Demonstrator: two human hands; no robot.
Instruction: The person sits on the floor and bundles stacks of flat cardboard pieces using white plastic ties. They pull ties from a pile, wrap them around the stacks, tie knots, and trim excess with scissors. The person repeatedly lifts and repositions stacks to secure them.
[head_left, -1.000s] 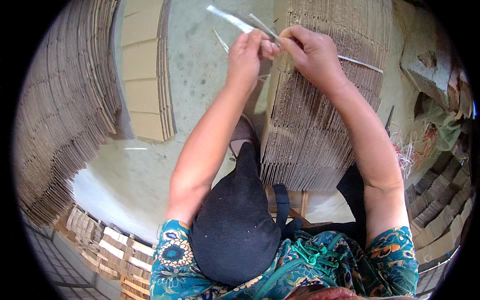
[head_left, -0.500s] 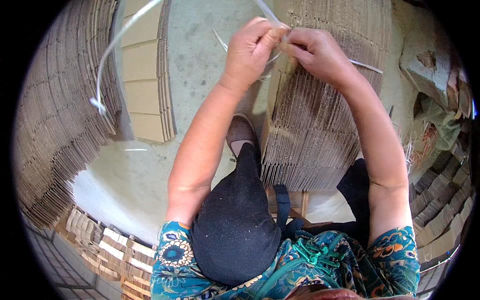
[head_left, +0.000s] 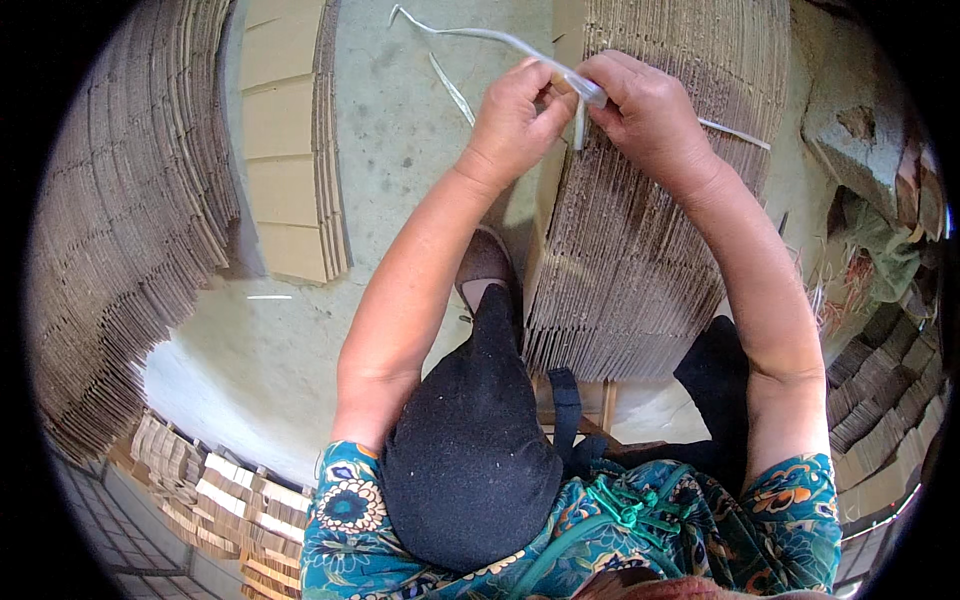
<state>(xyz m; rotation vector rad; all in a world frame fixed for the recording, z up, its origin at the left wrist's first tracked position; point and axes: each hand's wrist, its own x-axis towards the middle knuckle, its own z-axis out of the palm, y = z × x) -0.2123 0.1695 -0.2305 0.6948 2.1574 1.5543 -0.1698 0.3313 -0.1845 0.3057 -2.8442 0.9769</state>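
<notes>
A bundle of corrugated cardboard pieces (head_left: 630, 240), packed edge-up, stands between my legs. White plastic strap (head_left: 735, 134) runs across its top. Over the bundle's left side, my left hand (head_left: 520, 115) pinches the strap with thumb and forefinger. My right hand (head_left: 645, 110), close beside it, is closed on a folded part of the same strap. One loose end trails up and left in the air, and a short piece hangs down between the hands. The fingertips partly hide how the strap is looped or crossed.
Tall stacks of cardboard (head_left: 130, 200) stand at the left, with a lower row of flat brown cardboard pieces (head_left: 280, 140) beside them. More stacked cardboard (head_left: 885, 380) lies at the right, near a grey block (head_left: 855, 130) and scraps. My left shoe (head_left: 484, 268) is beside the bundle.
The long loose strap end has swung from the far left up toward the top. My hands have drawn slightly apart, and a folded bit of strap now shows between them.
</notes>
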